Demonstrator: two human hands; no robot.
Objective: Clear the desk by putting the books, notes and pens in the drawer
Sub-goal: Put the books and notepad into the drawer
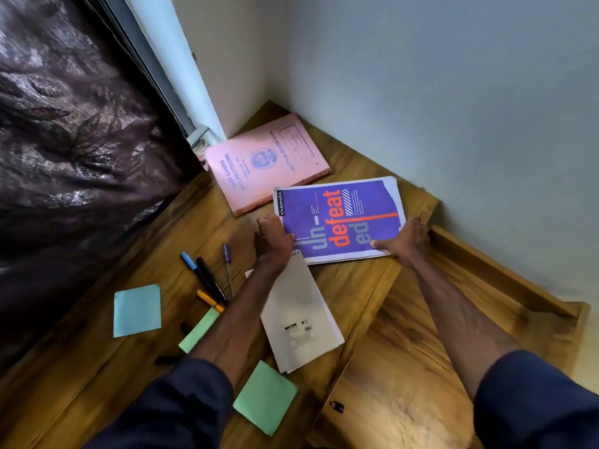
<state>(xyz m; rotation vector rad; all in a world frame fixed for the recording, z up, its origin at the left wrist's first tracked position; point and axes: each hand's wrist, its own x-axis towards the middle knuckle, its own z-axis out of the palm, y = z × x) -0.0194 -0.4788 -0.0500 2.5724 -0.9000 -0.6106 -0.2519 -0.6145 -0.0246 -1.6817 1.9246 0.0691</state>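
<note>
Both hands grip the purple notebook (338,218) near the middle of the frame: the left hand (274,236) is closed on its left edge with the thumb on the cover, and the right hand (405,243) is closed on its lower right corner, thumb likewise on top. The book's cover reads "un-defeated" in orange and grey letters, and its lower edge overlaps the top of a white spiral notepad (299,314) that lies on the wooden desk (97,377) below it. Above and to the left, in the corner against the wall, a pink record book (265,162) lies flat. The open drawer (411,367) takes up the lower right of the frame; its wooden floor looks bare where it shows between the forearms, and a small dark knob or lock piece (337,406) sits on its near edge. The purple notebook is over the desk's right edge, at the upper end of the drawer, not inside it. Left of centre lie the pens (207,280): a blue-capped one, a black one, an orange-tipped one and a slim purple one, close together. A blue sticky pad (137,311) rests at the left, a green sticky pad (199,330) just beside the left forearm, and another green pad (264,396) near the bottom centre. A dark patterned curtain (71,140) fills the left side.
</note>
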